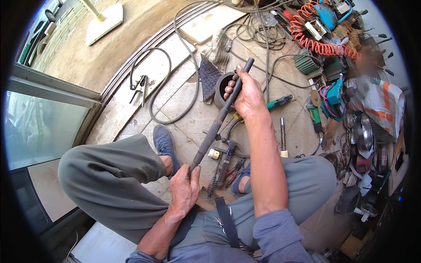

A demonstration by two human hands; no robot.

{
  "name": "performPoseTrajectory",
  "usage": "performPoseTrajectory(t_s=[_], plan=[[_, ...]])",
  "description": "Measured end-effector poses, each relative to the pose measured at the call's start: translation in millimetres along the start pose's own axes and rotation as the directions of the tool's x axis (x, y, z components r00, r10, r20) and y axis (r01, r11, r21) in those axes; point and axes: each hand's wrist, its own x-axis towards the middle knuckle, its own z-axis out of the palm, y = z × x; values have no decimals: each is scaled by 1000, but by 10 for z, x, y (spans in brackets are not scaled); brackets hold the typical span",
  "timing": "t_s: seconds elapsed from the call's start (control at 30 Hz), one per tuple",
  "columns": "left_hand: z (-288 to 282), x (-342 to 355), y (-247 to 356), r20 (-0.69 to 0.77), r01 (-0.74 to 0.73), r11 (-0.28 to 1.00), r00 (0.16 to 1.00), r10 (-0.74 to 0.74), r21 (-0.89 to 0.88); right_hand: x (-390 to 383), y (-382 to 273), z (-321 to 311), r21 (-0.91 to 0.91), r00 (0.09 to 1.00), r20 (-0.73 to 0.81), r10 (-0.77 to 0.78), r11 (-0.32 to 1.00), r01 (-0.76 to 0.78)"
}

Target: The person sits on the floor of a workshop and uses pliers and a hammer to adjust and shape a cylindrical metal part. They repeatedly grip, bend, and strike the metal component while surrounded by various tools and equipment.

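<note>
A long dark metal shaft slants across the middle, held in both my hands, with a thicker section partway along. My left hand is closed round its lower end, near my lap. Higher up, my right hand grips the shaft close to its upper end, fingers curled round it. Behind the shaft a thick dark metal ring rests on the floor, partly hidden by my right hand. Below lie a hammer, a tool with a coiled-spring handle and red-handled pliers.
A green angle grinder lies right of my right wrist. A metal rod stands near my right knee. A clamp on a black cable lies at left. Tools, an orange coiled hose and scrap crowd the right. A glass door stands left.
</note>
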Motion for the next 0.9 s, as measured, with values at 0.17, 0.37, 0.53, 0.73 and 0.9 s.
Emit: performPoseTrajectory(t_s=[0.17,0.37,0.53,0.73,0.9], plan=[[7,29,-124,197,148,978,973,-117,-150,181,72,3,117,985,116,127,983,-140],[-107,73,-121,652,594,627,738,-175,-504,348,163,-173,221,915,358,186,935,-276],[-16,38,-136,410,343,818,900,-146,-462,306,210,0,216,963,181,198,948,-235],[37,20,-223,344,314,883,919,-191,-349,286,241,-38,-42,990,89,108,994,-105],[36,46,-183,239,191,942,963,-125,-275,167,179,-144,-57,983,183,6,998,5]])
